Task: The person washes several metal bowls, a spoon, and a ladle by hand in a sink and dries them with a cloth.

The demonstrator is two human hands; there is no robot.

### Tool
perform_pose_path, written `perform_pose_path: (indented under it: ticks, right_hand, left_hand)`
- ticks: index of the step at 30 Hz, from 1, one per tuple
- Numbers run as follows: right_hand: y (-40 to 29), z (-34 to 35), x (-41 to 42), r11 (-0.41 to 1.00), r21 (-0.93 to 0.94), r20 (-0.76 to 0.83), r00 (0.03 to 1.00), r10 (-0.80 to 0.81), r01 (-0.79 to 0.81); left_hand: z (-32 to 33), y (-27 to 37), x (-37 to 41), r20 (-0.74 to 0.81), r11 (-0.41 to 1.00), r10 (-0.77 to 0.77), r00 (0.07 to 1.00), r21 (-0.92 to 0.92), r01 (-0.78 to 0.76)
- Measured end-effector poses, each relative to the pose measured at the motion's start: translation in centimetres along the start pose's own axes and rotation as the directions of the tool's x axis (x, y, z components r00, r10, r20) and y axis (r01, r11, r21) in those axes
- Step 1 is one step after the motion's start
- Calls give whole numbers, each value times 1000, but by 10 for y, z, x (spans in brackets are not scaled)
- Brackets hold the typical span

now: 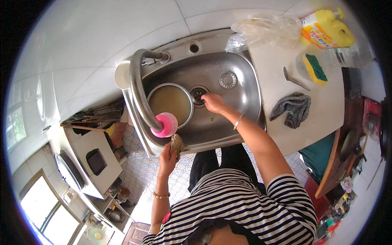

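My left hand grips a crumpled, brownish-green wad, perhaps a rag or scrubber, at the front rim of the stainless steel sink. Inside the basin my right hand is at the drain, its fingertips drawn together; whether they pinch something small cannot be told. A round metal bowl of cloudy liquid stands left of the drain. The curved faucet ends in a pink spray head over the bowl's near edge. A strainer basket lies on the basin floor, behind my right hand.
On the right counter are a grey cloth, a metal utensil, a green-yellow sponge, clear plastic bags and a yellow pump bottle. A white cup stands at the sink's back left corner.
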State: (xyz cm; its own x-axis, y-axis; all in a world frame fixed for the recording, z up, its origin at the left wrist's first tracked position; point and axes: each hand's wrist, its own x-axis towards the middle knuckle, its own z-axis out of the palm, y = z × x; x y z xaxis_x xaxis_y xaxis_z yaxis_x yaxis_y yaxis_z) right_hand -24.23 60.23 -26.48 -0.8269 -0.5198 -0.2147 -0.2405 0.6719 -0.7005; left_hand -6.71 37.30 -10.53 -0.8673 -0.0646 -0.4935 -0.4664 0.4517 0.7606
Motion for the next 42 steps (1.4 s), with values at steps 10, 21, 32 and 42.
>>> perform_pose_path:
  ticks: [10, 21, 32, 42]
  right_hand:
    - [-105, -27, 22, 254, 922, 296, 955, 22, -292]
    - [-112, 52, 56, 886, 414, -3, 973, 230, -208]
    - [-138, 50, 43, 989, -39, -32, 989, -144, 143]
    - [-138, -44, 5, 826, 353, -357, 880, -314, 438]
  left_hand:
    - [-5, -2, 3, -11, 999, -32, 999, -40, 32]
    - [-6, -9, -3, -64, 997, -39, 997, -69, 34]
    - [-7, -8, -11, -74, 997, -58, 996, -61, 53]
    - [7, 14, 19, 6, 923, -66, 998, -380, 63]
